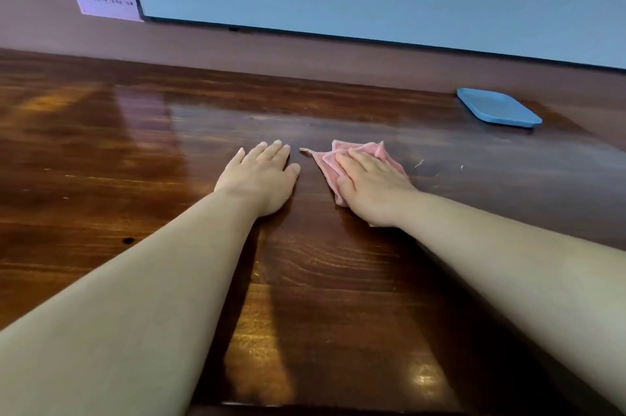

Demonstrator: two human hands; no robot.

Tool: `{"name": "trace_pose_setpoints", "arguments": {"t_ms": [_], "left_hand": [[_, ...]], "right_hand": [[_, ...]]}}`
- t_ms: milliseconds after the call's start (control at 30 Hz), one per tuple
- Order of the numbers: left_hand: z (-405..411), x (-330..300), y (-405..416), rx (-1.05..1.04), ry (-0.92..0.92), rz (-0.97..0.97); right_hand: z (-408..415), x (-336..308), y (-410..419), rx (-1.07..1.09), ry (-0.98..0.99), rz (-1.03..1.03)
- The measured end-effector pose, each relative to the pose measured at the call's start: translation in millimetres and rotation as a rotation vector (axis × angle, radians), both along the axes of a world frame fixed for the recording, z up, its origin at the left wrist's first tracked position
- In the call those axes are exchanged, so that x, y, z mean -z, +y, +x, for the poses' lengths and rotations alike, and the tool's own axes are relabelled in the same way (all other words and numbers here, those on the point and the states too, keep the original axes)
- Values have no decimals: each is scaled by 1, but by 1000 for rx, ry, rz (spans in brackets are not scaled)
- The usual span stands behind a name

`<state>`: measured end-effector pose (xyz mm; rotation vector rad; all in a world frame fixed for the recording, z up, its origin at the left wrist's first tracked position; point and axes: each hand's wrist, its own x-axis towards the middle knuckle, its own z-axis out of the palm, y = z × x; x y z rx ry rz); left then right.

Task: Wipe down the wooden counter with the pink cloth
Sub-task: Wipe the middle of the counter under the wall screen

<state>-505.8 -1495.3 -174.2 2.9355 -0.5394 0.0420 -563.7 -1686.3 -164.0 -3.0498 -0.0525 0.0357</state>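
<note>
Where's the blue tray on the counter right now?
In the head view, the blue tray lies flat at the far right of the wooden counter, near the wall, beyond and right of the right hand pressing the pink cloth.

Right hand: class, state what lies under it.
Under the right hand lies the crumpled pink cloth, pressed flat on the dark wooden counter. The cloth's middle is covered.
</note>
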Motion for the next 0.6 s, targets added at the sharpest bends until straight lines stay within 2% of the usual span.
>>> {"name": "trace_pose_setpoints", "arguments": {"t_ms": [400,600], "left_hand": [[-1,-6,1,-29,7,32],[0,-5,0,-84,13,20]], "right_hand": [[-8,3,-34,-281,-48,57],[-8,-5,-53,-273,-87,77]]}}
